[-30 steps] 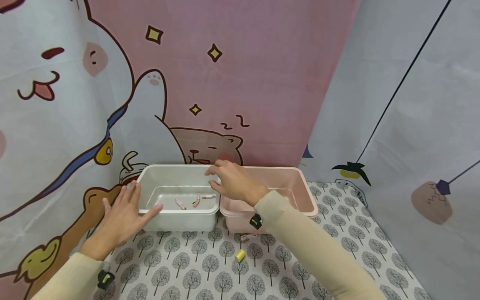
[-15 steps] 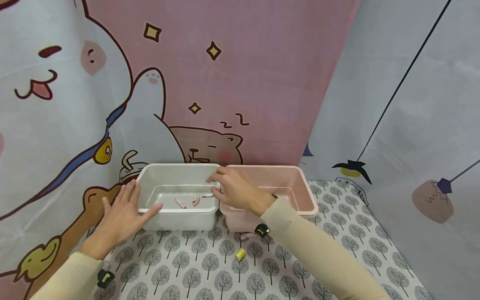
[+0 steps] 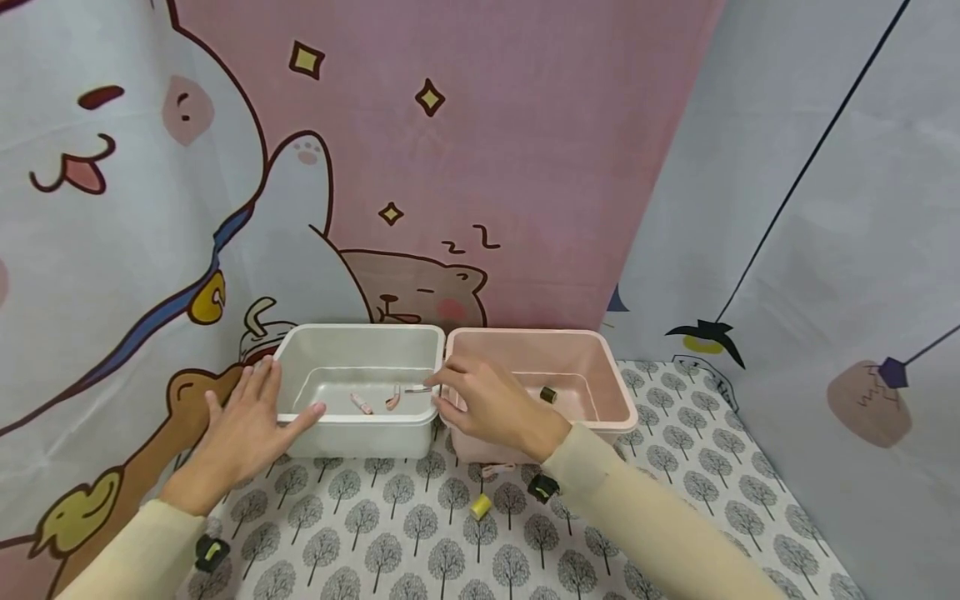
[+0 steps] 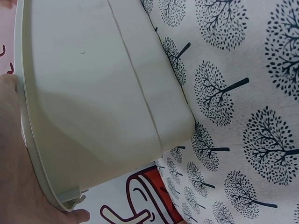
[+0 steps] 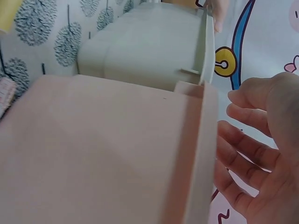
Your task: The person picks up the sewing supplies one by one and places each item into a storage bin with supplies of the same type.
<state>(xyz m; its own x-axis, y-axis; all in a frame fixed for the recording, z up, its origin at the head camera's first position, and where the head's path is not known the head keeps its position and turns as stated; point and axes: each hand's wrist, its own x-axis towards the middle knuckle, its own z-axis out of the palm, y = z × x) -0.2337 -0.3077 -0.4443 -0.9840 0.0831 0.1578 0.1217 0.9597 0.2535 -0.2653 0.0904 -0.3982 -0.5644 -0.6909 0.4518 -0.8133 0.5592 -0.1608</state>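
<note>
My left hand [image 3: 243,429] rests on the left front rim of a white plastic bin [image 3: 360,437], its fingers straight and spread. Inside that bin lie small pinkish pieces, one pink-and-white strip [image 3: 361,404], a bent one [image 3: 393,398] and a thin one [image 3: 417,390]; their kind is too small to tell. My right hand [image 3: 498,404] hovers over the left side of a pink bin [image 3: 618,392], fingers loosely bent. The right wrist view shows that right hand [image 5: 254,144] holding nothing, beside the pink rim. A small dark green cylinder [image 3: 548,394] lies in the pink bin.
A small yellow cylinder [image 3: 480,507], like a thread spool, lies on the tree-print cloth [image 3: 386,558] in front of the bins. Close to the pink bin's front wall is a small pink piece [image 3: 498,470]. A cartoon-printed curtain [image 3: 540,167] hangs behind.
My right hand has drawn back right and slightly down, from the white bin's right rim to over the pink bin. The dark green cylinder has come into full sight. The left hand stays put.
</note>
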